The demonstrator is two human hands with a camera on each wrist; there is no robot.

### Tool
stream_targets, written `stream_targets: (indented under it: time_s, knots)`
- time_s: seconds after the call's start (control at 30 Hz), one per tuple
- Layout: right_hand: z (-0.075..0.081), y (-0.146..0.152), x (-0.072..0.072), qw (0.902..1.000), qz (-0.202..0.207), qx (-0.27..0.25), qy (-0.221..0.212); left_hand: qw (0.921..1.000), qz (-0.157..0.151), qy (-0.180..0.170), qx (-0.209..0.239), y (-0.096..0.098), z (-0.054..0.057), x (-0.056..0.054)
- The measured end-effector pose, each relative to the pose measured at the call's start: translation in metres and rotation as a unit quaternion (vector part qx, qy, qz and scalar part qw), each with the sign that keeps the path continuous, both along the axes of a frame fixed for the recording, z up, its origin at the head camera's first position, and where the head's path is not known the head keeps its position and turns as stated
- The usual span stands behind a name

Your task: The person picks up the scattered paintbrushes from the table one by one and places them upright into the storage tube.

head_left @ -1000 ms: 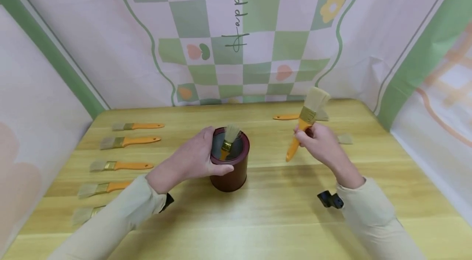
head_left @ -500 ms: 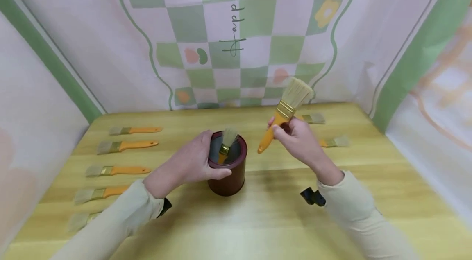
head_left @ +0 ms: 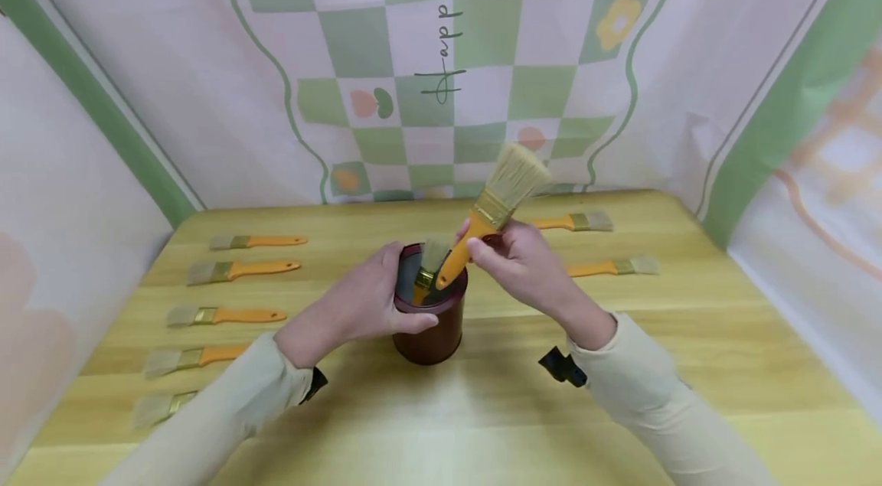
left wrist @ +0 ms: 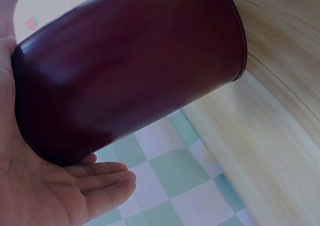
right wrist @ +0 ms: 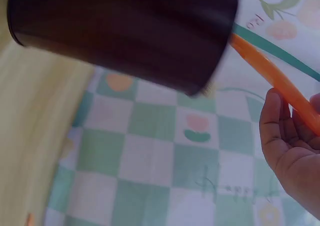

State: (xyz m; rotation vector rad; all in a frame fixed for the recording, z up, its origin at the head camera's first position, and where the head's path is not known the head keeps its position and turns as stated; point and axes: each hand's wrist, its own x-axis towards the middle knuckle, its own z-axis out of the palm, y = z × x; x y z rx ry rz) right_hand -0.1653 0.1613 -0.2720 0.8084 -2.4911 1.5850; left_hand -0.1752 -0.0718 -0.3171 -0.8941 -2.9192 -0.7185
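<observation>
A dark red can (head_left: 429, 337) stands upright on the table, with one paintbrush (head_left: 426, 272) inside it, bristles up. My left hand (head_left: 344, 302) holds the can near its rim from the left, thumb in front and fingers behind; the left wrist view shows the fingers (left wrist: 107, 181) fairly straight along its far side. Just right of the can, my right hand (head_left: 527, 268) grips another paintbrush (head_left: 482, 218) by its orange handle. Its wide pale bristles point up and right. The handle's lower end is over the can's opening; how deep it sits cannot be told.
Several paintbrushes (head_left: 265, 267) lie in a column on the table's left side, the nearest partly hidden by the left sleeve. Two more, a far brush (head_left: 586, 222) and a nearer brush (head_left: 620, 266), lie on the right. A patterned cloth (head_left: 482, 88) hangs behind the table.
My right hand has moved left with its paintbrush, from over the right side of the table to the can's rim. My left hand stays on the can.
</observation>
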Motion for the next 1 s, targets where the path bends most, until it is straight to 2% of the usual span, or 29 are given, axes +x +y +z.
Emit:
stream_targets:
  time_s: [0.13, 0.3, 0.5, 0.73, 0.87, 1.0]
  knots:
    - [-0.009, -0.009, -0.002, 0.9998, 0.002, 0.020, -0.005, 1.0000, -0.002, 0.007, -0.001, 0.000, -0.001, -0.001]
    - [-0.015, -0.014, -0.003, 0.9998, 0.003, 0.017, -0.007, 0.9999, -0.004, 0.015, 0.003, 0.000, -0.001, -0.001]
    - [-0.022, -0.016, -0.005, 0.9991, 0.004, 0.043, -0.003, 1.0000, -0.006, 0.006, 0.002, 0.000, 0.000, -0.001]
    - [-0.021, -0.019, -0.003, 0.9996, 0.008, 0.008, 0.026, 0.9997, -0.022, 0.007, 0.008, 0.001, 0.001, -0.002]
    - [-0.017, -0.020, -0.002, 0.9981, -0.008, 0.060, 0.011, 1.0000, -0.008, 0.003, 0.004, 0.001, 0.000, -0.001]
    - [-0.011, -0.023, -0.002, 0.9885, -0.021, 0.149, -0.014, 0.9999, -0.008, 0.007, 0.004, 0.000, -0.001, -0.001]
